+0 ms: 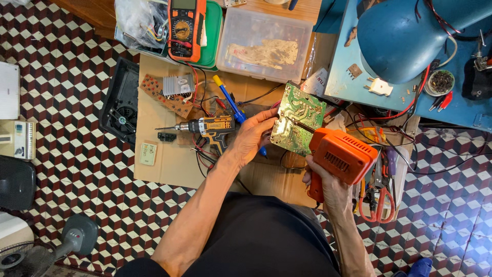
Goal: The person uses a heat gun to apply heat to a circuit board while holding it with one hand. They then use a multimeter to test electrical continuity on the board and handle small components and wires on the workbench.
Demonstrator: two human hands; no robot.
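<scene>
Circuit board (297, 119) in left hand's (251, 137) grip, soldering gun (341, 156) in right hand's (328, 187), above cardboard (169, 164) on checkered floor (66, 77).

One circuit board (297, 119), one soldering gun (339, 154), one drill (207, 127), one multimeter (185, 28).

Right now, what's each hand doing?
Left hand: closed, holding the green circuit board by its edge.
Right hand: closed, gripping the orange soldering gun.

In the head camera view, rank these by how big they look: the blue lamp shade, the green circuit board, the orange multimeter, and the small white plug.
1. blue lamp shade
2. green circuit board and orange multimeter: look alike, and the hand-held board sits nearer the camera
3. white plug
</scene>
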